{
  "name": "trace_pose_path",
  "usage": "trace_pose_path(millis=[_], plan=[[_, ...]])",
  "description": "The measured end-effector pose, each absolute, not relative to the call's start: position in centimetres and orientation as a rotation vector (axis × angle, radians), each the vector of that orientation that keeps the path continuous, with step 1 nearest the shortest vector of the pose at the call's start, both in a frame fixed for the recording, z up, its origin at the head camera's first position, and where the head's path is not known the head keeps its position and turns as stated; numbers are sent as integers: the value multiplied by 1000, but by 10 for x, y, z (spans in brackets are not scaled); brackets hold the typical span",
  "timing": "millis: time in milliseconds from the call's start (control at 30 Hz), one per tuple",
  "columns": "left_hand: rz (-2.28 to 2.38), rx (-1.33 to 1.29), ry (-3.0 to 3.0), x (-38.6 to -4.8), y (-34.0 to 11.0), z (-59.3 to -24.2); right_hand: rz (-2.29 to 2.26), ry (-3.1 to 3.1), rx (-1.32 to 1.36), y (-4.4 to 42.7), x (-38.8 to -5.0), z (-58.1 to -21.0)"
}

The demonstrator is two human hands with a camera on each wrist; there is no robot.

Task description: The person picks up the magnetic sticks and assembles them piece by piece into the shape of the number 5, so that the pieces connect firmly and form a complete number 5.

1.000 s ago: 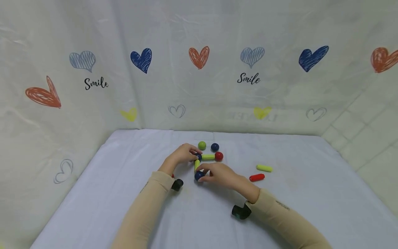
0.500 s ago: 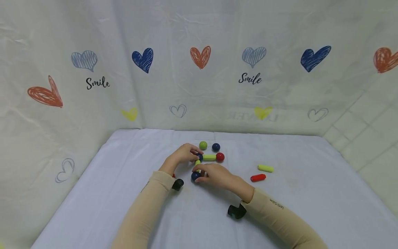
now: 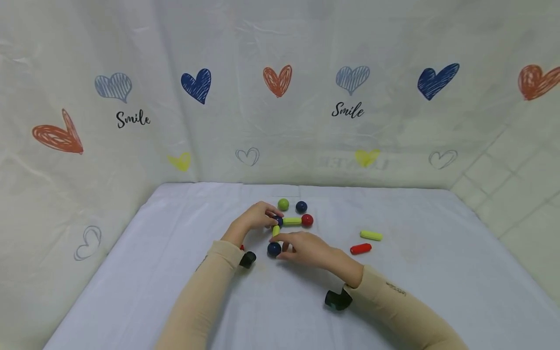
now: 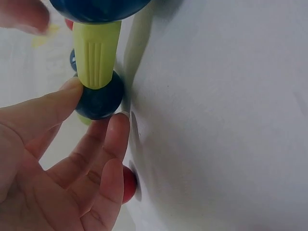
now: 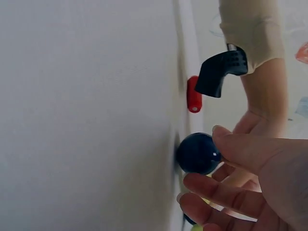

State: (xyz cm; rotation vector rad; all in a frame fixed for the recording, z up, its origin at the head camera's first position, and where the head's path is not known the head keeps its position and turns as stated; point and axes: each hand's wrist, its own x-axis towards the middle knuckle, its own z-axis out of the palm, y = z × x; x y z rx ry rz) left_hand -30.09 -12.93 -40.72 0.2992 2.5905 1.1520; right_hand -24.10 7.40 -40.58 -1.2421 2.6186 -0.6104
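Note:
On the white table lies an L-shaped construction of balls and yellow-green sticks. My left hand (image 3: 258, 217) pinches its corner, a dark blue ball (image 4: 100, 98), between thumb and fingers. From that ball one stick (image 4: 96, 55) runs towards me to a second dark blue ball (image 3: 274, 250). Another stick (image 3: 292, 221) reaches right to a red ball (image 3: 307, 220). Beside the near blue ball is my right hand (image 3: 306, 249), with thumb and fingers spread around it. In the right wrist view the thumb tip overlaps the edge of the near ball (image 5: 198, 154); contact is unclear.
Behind the construction sit a green ball (image 3: 283, 204) and a loose blue ball (image 3: 301, 207). To the right lie a yellow-green stick (image 3: 371, 236) and a red stick (image 3: 360, 249). Another red stick (image 5: 194, 94) lies by my left wrist, and a red ball (image 4: 129, 185) behind my left hand.
The near blue ball has shifted slightly left, and its stick stands straighter below the corner ball. My right fingers have loosened from the near ball. The left hand keeps its hold.

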Motion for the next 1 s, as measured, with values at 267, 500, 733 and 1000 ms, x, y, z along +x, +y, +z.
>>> trace_pose_path(millis=[267, 500, 733, 1000], plan=[[1146, 269, 2588, -299, -130, -403, -710, 2667, -1195, 98, -230, -383], [1148, 232, 2581, -301, -130, -404, -800, 2730, -1225, 137, -236, -373], [1185, 239, 2558, -301, -129, -407, -802, 2784, -1180, 190, -250, -375], [1179, 250, 2564, -299, -127, -406, -676, 2874, -898, 247, -259, -382]])
